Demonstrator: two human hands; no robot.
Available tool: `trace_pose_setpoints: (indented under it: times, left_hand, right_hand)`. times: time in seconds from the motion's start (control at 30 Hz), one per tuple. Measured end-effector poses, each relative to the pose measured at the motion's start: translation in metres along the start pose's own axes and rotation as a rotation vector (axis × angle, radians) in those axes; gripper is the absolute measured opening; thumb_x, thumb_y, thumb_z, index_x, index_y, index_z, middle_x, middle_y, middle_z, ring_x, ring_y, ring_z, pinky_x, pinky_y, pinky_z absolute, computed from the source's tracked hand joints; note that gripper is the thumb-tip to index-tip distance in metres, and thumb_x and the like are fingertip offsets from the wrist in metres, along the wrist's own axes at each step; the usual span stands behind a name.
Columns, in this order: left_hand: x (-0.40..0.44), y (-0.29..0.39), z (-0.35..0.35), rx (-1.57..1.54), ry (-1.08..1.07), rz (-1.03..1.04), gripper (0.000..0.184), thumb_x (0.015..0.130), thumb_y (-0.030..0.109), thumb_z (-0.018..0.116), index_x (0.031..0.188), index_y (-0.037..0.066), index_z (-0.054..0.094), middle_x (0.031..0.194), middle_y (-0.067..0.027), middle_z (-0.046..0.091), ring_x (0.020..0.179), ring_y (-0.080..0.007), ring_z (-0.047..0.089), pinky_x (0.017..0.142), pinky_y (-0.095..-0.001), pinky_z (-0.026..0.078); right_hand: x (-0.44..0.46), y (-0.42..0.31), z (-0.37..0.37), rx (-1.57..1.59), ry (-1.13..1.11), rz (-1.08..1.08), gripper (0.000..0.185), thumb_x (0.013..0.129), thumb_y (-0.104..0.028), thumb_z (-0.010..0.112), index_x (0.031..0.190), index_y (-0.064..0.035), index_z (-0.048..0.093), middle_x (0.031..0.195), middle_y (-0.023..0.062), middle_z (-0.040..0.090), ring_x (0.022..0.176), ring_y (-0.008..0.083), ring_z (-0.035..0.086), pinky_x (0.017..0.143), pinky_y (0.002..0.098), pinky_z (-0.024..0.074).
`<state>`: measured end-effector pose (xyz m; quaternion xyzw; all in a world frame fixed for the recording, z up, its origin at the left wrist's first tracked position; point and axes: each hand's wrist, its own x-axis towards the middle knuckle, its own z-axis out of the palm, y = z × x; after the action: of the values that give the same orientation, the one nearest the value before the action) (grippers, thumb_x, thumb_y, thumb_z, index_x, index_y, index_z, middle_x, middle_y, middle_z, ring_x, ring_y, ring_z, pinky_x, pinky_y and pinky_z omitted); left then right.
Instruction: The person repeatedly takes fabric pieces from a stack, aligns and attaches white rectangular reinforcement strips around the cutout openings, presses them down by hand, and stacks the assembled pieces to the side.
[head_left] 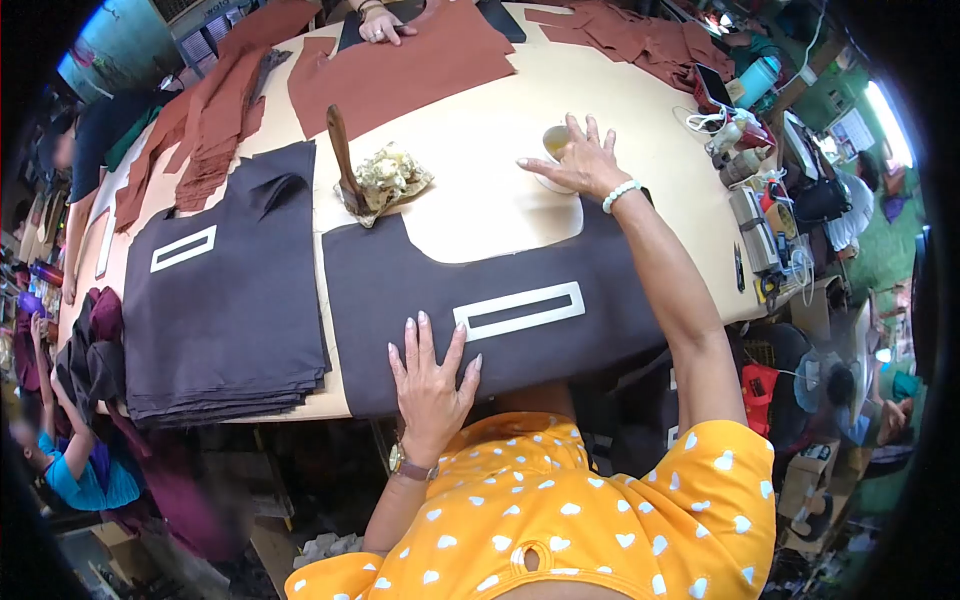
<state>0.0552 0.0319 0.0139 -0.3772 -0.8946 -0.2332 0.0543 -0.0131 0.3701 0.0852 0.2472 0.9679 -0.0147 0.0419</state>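
Note:
My left hand (432, 385) lies flat, fingers spread, on a dark fabric panel (385, 290) near the table's front edge. Beside its fingertips, a white rectangular frame-shaped strip (520, 309) rests on the panel. My right hand (585, 165) is over a small round cup (556, 140) with yellowish contents, its fingers apart and thumb stretched out left. Whether it touches the cup cannot be made out. Left of the cup, a wooden-handled brush (341, 150) leans up against a crumpled, yellowish-white lump (388, 182).
A stack of dark panels (225, 320) with another white frame strip (183, 248) lies left. Reddish-brown fabric (400, 85) covers the far side, where another person's hand (384, 24) rests. Bottles, a phone (712, 88) and cables crowd the right edge.

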Motion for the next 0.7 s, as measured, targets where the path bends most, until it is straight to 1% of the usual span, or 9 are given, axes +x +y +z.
trace_pose_setpoints:
  times: [0.13,0.17,0.23,0.33,0.43,0.47,0.53,0.63,0.7]
  left_hand:
    - [0.000,0.000,0.000,0.010,0.002,0.005,0.044,0.084,0.032,0.059,0.125,0.017,0.055,0.139,-0.0231,0.035,0.130,-0.0375,0.031,0.103,-0.0557,0.022]
    - [0.000,0.000,0.000,0.006,0.007,0.006,0.044,0.084,0.032,0.058,0.125,0.017,0.055,0.139,-0.0231,0.035,0.130,-0.0376,0.032,0.103,-0.0557,0.022]
    - [-0.001,-0.001,0.001,0.002,0.011,0.007,0.044,0.084,0.033,0.058,0.125,0.017,0.055,0.139,-0.0233,0.035,0.130,-0.0377,0.032,0.103,-0.0557,0.022]
    - [-0.001,-0.001,0.001,0.003,0.024,0.015,0.043,0.084,0.032,0.058,0.125,0.016,0.055,0.139,-0.0236,0.035,0.129,-0.0382,0.032,0.103,-0.0557,0.022]
    - [0.000,-0.002,0.003,0.016,0.036,0.028,0.043,0.085,0.032,0.057,0.125,0.016,0.055,0.138,-0.0237,0.036,0.128,-0.0385,0.033,0.103,-0.0556,0.023]
    - [-0.002,-0.002,0.003,0.018,0.035,0.028,0.043,0.085,0.032,0.057,0.125,0.017,0.054,0.137,-0.0237,0.036,0.128,-0.0385,0.033,0.102,-0.0556,0.023]
    - [-0.002,-0.002,0.003,0.014,0.044,0.032,0.043,0.085,0.032,0.056,0.126,0.017,0.054,0.137,-0.0237,0.036,0.128,-0.0385,0.033,0.102,-0.0557,0.024]
    - [-0.002,-0.003,0.005,0.016,0.047,0.031,0.043,0.086,0.033,0.056,0.126,0.017,0.054,0.138,-0.0236,0.036,0.128,-0.0384,0.033,0.103,-0.0557,0.023]
    - [-0.003,-0.004,0.006,0.023,0.056,0.035,0.043,0.086,0.033,0.056,0.126,0.018,0.054,0.138,-0.0235,0.036,0.128,-0.0382,0.033,0.103,-0.0556,0.023]
  right_hand:
    - [0.009,0.011,-0.009,0.074,0.045,-0.014,0.086,0.073,-0.080,0.035,0.107,-0.0078,0.067,0.144,0.0230,0.025,0.137,0.0422,0.006,0.106,0.0606,0.0006]
    - [0.005,0.016,-0.021,0.127,0.091,-0.026,0.080,0.076,-0.078,0.032,0.104,-0.0123,0.069,0.143,0.0219,0.029,0.136,0.0427,0.009,0.105,0.0629,0.0024]
    - [0.004,0.029,-0.047,0.109,0.354,-0.030,0.075,0.080,-0.074,0.030,0.098,-0.0139,0.071,0.144,0.0188,0.029,0.135,0.0414,0.013,0.104,0.0635,0.0045]
    - [-0.002,0.049,-0.076,-0.195,1.022,-0.227,0.027,0.092,-0.033,0.044,0.108,-0.0241,0.063,0.119,0.0067,0.054,0.127,0.0337,0.033,0.096,0.0607,0.0278]
    - [-0.002,0.045,-0.055,-0.279,0.896,-0.182,0.024,0.085,-0.024,0.053,0.107,-0.0214,0.061,0.124,0.0081,0.050,0.126,0.0347,0.033,0.094,0.0599,0.0315]
    - [-0.021,0.027,-0.036,-0.241,0.712,-0.080,0.027,0.078,-0.012,0.053,0.104,-0.0172,0.063,0.131,0.0125,0.044,0.125,0.0384,0.033,0.094,0.0600,0.0315]
    - [-0.061,0.007,-0.030,-0.317,0.115,-0.112,0.030,0.075,-0.005,0.048,0.099,-0.0129,0.064,0.137,0.0167,0.035,0.127,0.0420,0.030,0.098,0.0620,0.0275]
    - [-0.111,-0.002,-0.012,-0.095,0.070,-0.261,0.031,0.076,-0.005,0.045,0.097,-0.0118,0.067,0.140,0.0203,0.031,0.133,0.0428,0.021,0.103,0.0645,0.0188]
    - [-0.150,-0.009,0.003,0.083,0.137,-0.296,0.039,0.071,0.004,0.044,0.100,-0.0124,0.064,0.142,0.0170,0.031,0.132,0.0444,0.022,0.102,0.0641,0.0185]
